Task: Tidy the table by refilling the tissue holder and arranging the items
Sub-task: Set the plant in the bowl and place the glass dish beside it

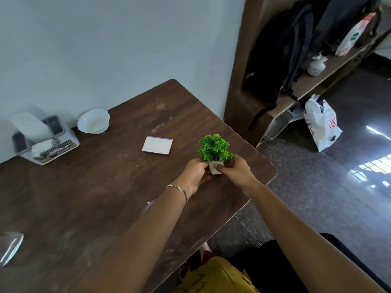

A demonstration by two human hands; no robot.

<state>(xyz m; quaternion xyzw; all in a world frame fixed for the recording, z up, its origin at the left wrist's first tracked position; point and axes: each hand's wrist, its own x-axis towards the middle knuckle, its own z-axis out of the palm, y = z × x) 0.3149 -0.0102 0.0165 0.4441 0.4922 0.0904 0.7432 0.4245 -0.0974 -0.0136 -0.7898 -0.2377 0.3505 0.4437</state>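
Observation:
A small green artificial plant (214, 147) in a white pot is near the right edge of the dark wooden table (105, 197). My left hand (195, 175) and my right hand (234, 170) both grip the white pot, one on each side. A grey tissue holder (47, 144) stands at the far left by the wall, with white tissues sticking out of it. A white bowl (93, 121) sits to its right. A white notepad with a purple edge (157, 145) lies flat in the middle of the table.
A clear glass (10, 247) shows at the table's left front edge, and another clear object (149, 205) peeks out under my left forearm. A wooden shelf unit (296, 85) with bags stands right of the table. A white plastic bag (321, 123) lies on the floor.

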